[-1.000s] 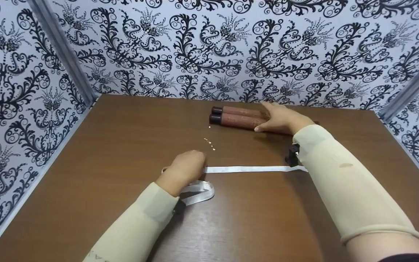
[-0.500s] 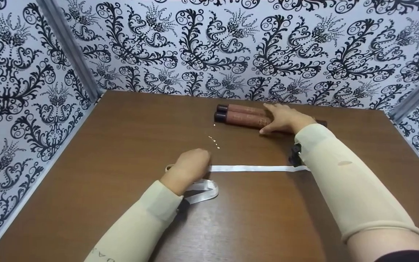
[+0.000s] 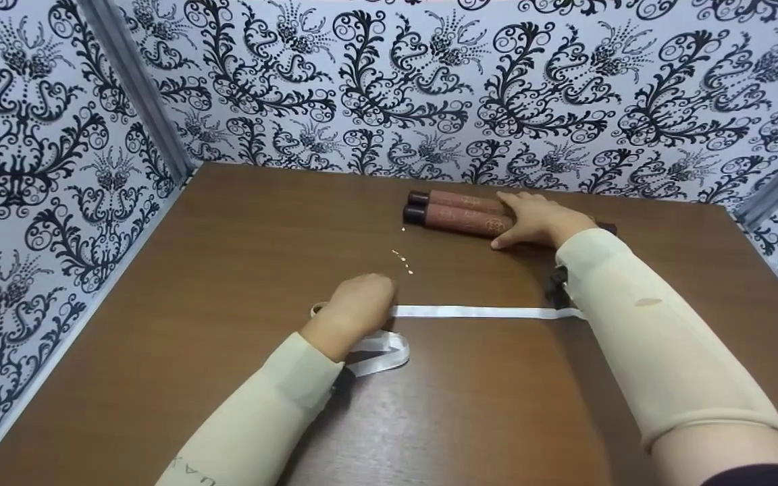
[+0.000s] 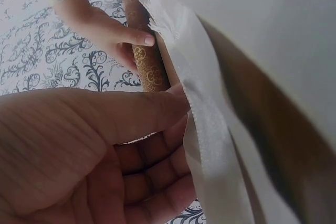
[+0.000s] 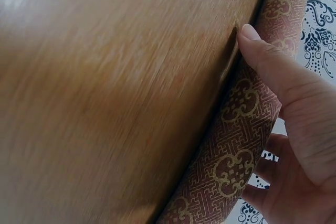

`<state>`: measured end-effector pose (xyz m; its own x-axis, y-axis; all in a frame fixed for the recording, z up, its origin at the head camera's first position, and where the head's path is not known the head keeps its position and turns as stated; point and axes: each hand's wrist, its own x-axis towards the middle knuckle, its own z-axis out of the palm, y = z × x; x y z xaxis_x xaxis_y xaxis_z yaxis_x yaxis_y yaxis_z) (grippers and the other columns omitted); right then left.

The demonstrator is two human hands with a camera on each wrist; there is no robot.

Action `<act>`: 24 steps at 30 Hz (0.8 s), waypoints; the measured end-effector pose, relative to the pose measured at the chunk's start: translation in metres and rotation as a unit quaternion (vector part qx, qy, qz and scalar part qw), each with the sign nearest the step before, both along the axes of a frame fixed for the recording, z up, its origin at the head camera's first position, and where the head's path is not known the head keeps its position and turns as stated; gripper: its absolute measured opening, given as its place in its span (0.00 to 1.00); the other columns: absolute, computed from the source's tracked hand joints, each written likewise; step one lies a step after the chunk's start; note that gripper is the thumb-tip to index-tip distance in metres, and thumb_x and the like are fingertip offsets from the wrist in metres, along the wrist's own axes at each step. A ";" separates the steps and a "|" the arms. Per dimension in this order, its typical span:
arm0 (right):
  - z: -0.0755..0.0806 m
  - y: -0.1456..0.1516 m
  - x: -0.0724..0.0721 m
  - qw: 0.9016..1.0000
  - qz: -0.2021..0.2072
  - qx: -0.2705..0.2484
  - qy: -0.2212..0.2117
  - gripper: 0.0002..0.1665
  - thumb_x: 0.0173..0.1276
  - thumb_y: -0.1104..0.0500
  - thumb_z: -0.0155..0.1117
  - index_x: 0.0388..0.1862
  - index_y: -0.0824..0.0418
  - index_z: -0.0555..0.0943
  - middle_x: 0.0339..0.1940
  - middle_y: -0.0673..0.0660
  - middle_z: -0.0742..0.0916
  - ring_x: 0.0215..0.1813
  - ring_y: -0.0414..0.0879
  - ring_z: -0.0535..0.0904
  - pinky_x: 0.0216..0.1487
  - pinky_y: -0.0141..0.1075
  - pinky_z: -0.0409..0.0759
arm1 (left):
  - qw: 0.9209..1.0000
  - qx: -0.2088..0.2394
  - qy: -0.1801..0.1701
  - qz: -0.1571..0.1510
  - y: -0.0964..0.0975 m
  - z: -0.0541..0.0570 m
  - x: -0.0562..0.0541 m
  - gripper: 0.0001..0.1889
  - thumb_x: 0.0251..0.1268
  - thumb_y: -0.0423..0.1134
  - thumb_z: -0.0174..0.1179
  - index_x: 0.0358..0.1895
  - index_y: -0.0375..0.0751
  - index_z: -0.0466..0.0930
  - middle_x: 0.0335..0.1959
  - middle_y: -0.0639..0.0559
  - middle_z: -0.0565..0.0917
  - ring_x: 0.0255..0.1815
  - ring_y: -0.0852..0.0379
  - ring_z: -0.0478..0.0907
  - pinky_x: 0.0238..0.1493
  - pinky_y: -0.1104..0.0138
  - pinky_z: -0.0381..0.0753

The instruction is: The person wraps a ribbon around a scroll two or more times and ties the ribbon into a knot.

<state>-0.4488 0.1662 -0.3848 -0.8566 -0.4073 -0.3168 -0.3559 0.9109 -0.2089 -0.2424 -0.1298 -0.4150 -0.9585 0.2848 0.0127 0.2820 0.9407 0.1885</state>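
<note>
My left hand (image 3: pixel 360 305) pinches a white ribbon (image 4: pixel 205 124) between thumb and fingers near the table's middle. From that hand the ribbon runs straight right under my right forearm, and a loose loop of it lies below the left wrist. Farther back, two reddish-brown brocade tubes (image 3: pixel 460 219) with black ends lie side by side. My right hand (image 3: pixel 539 219) grips across them, thumb on the near side and fingers over the far side. Gold floral patterns cover the nearer tube (image 5: pixel 239 166) in the right wrist view. The tubes' right part is mostly hidden by the hand.
Small pale flecks (image 3: pixel 402 260) dot the brown table (image 3: pixel 261 229) between the left hand and the tubes. Patterned black-and-white walls (image 3: pixel 281 81) rise at the back and sides, the back one close behind the tubes.
The head view has shifted slightly, so everything sits a little farther right. Both hands keep the same places on the ribbon and the tubes.
</note>
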 end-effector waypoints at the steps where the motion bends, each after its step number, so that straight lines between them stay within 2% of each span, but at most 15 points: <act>1: 0.000 0.001 -0.001 1.000 0.001 0.000 -0.003 0.68 0.62 0.35 0.74 0.87 0.56 0.46 0.85 0.72 0.52 0.84 0.74 0.43 0.77 0.74 0.44 | 1.000 -0.002 0.001 0.001 0.000 0.000 0.000 0.07 0.57 0.24 0.64 0.28 0.41 0.84 0.36 0.43 0.88 0.39 0.42 0.86 0.40 0.46 0.87; 11: 0.003 0.005 -0.004 1.000 -0.010 -0.010 -0.028 0.68 0.61 0.37 0.77 0.87 0.55 0.47 0.85 0.70 0.54 0.84 0.72 0.46 0.78 0.72 0.47 | 1.000 -0.002 0.002 -0.005 0.002 -0.002 -0.002 0.07 0.55 0.25 0.64 0.27 0.42 0.84 0.35 0.44 0.88 0.38 0.45 0.86 0.38 0.48 0.87; 17: 0.004 0.002 -0.007 0.999 0.000 -0.030 -0.029 0.65 0.60 0.42 0.78 0.85 0.60 0.51 0.84 0.71 0.59 0.83 0.71 0.53 0.80 0.67 0.50 | 1.000 -0.001 -0.005 -0.008 0.001 0.001 -0.003 0.07 0.51 0.26 0.69 0.25 0.44 0.86 0.34 0.46 0.88 0.37 0.46 0.85 0.37 0.49 0.87; 24: 0.002 -0.002 -0.009 0.999 0.006 -0.030 -0.020 0.61 0.60 0.44 0.79 0.83 0.62 0.56 0.80 0.70 0.67 0.80 0.70 0.61 0.80 0.65 0.55 | 1.000 0.004 -0.013 -0.004 -0.001 0.001 -0.002 0.07 0.52 0.27 0.69 0.24 0.44 0.86 0.34 0.46 0.88 0.36 0.46 0.85 0.38 0.49 0.86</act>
<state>-0.4582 0.1640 -0.3830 -0.8384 -0.4372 -0.3254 -0.3579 0.8920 -0.2762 -0.2441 -0.1303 -0.4141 -0.9564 0.2919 -0.0105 0.2838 0.9370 0.2039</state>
